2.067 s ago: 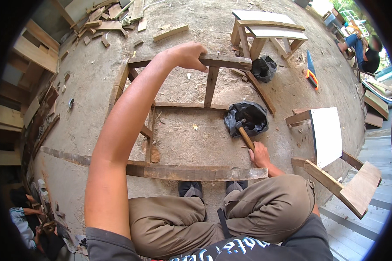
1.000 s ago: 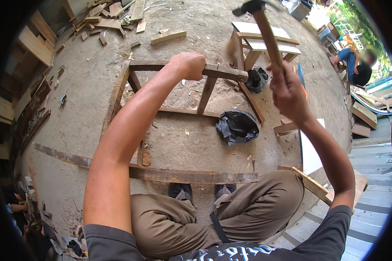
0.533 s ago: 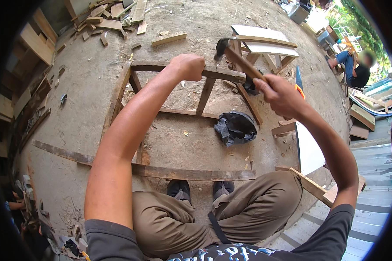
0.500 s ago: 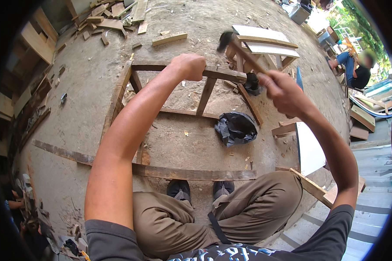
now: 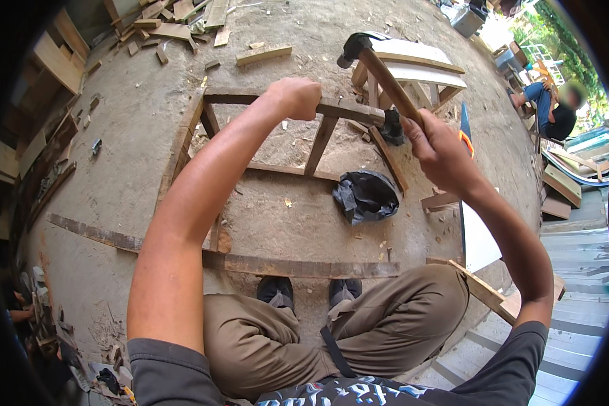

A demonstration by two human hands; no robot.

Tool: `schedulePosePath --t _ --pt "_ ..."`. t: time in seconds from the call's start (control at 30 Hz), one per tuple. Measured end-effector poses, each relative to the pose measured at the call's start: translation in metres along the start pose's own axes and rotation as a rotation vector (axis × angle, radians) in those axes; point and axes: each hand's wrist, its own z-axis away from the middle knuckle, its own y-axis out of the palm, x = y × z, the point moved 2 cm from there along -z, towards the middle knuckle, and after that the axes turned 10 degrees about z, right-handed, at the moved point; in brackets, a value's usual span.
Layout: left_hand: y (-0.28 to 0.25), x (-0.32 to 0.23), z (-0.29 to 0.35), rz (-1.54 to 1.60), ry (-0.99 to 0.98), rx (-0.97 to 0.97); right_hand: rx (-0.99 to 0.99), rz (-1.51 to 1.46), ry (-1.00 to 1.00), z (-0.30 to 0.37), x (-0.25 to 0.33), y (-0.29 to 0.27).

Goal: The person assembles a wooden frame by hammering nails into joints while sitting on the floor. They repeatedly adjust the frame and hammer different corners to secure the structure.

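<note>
My right hand [image 5: 443, 145] is closed around the wooden handle of a claw hammer [image 5: 394, 86]. Its dark head is raised above and beyond the far rail of a wooden frame [image 5: 348, 109]. My left hand [image 5: 294, 99] makes a closed grip on that same rail, left of the hammer; its fingers are partly hidden from this side. The frame's near rail [image 5: 304, 268] runs across in front of my shoes, with a nail [image 5: 389, 254] standing up near its right end. Inside the frame's outline lies a crumpled black plastic bag [image 5: 365, 197].
Beyond the hammer stands a white-topped wooden piece [image 5: 419, 71]. A saw [image 5: 465, 128] with an orange handle is just past my right wrist. Wood offcuts [image 5: 172, 30] lie heaped at the far left. Another person [image 5: 555, 111] sits at the far right.
The hammer, blurred before, now shows sharply, its head slightly higher and its handle more upright. My left hand keeps its grip on the far rail.
</note>
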Motion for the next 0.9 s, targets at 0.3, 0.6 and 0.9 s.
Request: schedulePosePath --t 0.3,0.6,0.9 --pt "0.004 0.005 -0.002 0.002 0.014 -0.011 -0.271 -0.423 0.064 -0.022 0.010 -0.020" --pt "0.000 0.005 -0.003 -0.003 0.059 -0.023 -0.081 -0.031 -0.013 -0.005 -0.028 0.009" --pt "0.002 -0.001 -0.003 0.049 0.298 -0.044 -0.037 -0.516 0.202 0.001 -0.032 0.055"
